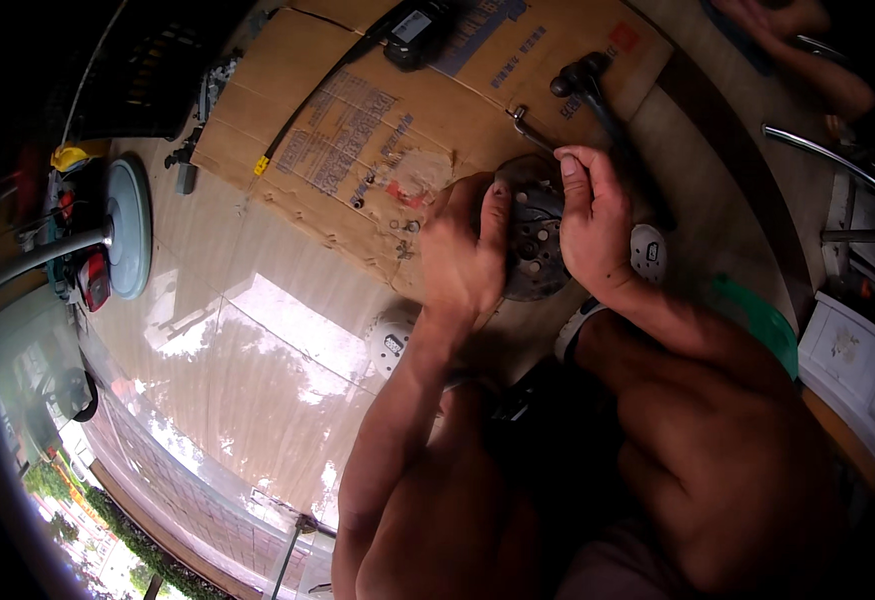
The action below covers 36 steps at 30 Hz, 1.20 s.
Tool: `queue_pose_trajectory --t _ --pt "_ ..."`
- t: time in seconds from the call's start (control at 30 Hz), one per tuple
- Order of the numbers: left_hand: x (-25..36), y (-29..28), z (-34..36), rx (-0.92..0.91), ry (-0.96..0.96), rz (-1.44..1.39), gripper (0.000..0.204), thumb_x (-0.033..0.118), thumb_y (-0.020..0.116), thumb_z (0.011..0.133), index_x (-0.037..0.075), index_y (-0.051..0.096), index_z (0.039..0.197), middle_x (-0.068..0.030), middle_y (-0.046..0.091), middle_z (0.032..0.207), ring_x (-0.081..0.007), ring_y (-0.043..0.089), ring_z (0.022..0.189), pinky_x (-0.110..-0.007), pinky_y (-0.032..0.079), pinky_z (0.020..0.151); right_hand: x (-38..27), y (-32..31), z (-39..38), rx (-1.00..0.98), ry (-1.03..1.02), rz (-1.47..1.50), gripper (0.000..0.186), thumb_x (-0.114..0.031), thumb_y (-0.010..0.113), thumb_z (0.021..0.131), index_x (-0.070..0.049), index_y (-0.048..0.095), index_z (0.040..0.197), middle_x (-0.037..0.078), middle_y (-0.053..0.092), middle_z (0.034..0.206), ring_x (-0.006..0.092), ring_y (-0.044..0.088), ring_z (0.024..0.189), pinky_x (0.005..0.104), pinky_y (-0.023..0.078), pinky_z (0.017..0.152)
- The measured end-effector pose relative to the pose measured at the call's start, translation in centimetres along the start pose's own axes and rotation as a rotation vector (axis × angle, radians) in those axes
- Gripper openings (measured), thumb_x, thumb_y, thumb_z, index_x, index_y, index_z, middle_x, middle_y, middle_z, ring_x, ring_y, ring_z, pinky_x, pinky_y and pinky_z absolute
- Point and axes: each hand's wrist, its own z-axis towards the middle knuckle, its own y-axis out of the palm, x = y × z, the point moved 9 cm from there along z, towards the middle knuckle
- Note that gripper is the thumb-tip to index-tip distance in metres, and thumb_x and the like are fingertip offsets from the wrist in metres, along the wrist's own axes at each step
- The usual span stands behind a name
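A dark round metal plate (537, 250) with several holes sits low before me, at the edge of a cardboard sheet. My left hand (462, 240) grips its left side, thumb on top. My right hand (592, 225) is closed at the upper right side, thumb and forefinger together; what they hold is too small to make out. Just beyond those fingertips is a bent silver tool (523, 125), its near end meeting or partly hidden by them. A black-handled hammer (607, 120) lies to the right. Small metal pieces (405, 228) rest on the cardboard left of my hands.
The cardboard (307, 195) holds a black device with a cable (412, 35). A round-based stand (129, 225) and assorted items are left on the glossy floor (217, 380). Another person's arm (817, 70), a metal tube frame (837, 150), a green object (757, 320) and white container (847, 370) are right.
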Motion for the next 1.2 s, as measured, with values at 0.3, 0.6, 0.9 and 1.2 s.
queue_pose_trajectory --t 0.3,0.6,0.9,1.2 --pt "0.1 -0.1 1.3 -0.004 -0.052 -0.031 0.039 0.034 0.065 0.099 -0.001 0.07 0.116 -0.0273 0.071 0.106 -0.0434 0.068 0.103 -0.046 0.052 0.091 0.0 -0.4 -0.9 -0.006 -0.023 -0.009 0.012 -0.012 0.057 0.106 -0.005 0.064 0.113 0.015 0.072 0.097 0.0286 0.072 0.09 0.0364 0.054 0.079" --pt "-0.3 0.0 1.1 -0.064 -0.048 -0.039 0.047 0.042 0.064 0.098 0.001 0.07 0.118 -0.0271 0.07 0.109 -0.0434 0.068 0.105 -0.046 0.052 0.093 -0.6 -0.4 -1.0 -0.011 -0.035 -0.025 0.012 -0.012 0.057 0.106 -0.006 0.064 0.114 0.014 0.073 0.099 0.0283 0.072 0.092 0.0358 0.055 0.08" --pt "-0.8 0.9 0.1 -0.134 -0.041 -0.087 0.044 0.038 0.053 0.105 0.001 0.069 0.122 -0.0279 0.07 0.113 -0.0441 0.067 0.108 -0.046 0.052 0.094 -1.1 0.3 0.4 -0.055 -0.041 -0.015 0.013 -0.012 0.057 0.105 -0.005 0.064 0.113 0.015 0.072 0.101 0.0328 0.072 0.094 0.0379 0.055 0.081" --pt "-0.7 0.1 -0.6 0.039 0.011 -0.077 0.046 0.036 0.046 0.108 -0.001 0.062 0.132 -0.0283 0.066 0.125 -0.046 0.062 0.119 -0.047 0.048 0.102 -1.8 1.3 1.6 -0.175 -0.069 -0.054 0.009 -0.008 0.06 0.101 -0.003 0.065 0.105 0.019 0.072 0.095 0.0404 0.071 0.093 0.043 0.056 0.08"
